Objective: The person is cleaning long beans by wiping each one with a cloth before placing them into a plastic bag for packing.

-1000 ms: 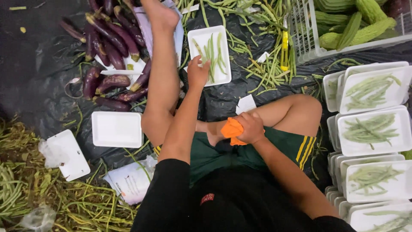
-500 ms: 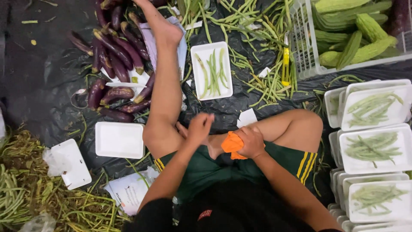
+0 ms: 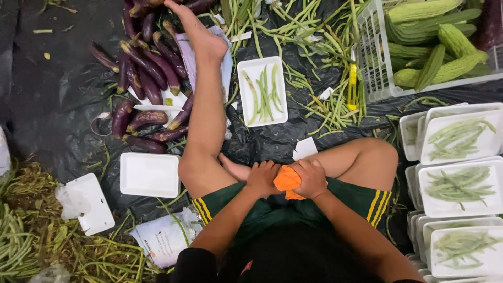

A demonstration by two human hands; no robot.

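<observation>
Cloth: an orange cloth sits in the person's lap, between both hands.
Left hand: closed on the cloth's left edge.
Right hand: clamped over its right side.
Bean tray: straight ahead, far, long axis running away.

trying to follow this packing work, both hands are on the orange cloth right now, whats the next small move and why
Probably reach the left hand back to the white tray in front. Both the left hand and the right hand grip the orange cloth in the lap, as if wiping, while that tray holds only a few green beans, far fewer than the filled trays stacked on the right.
</observation>
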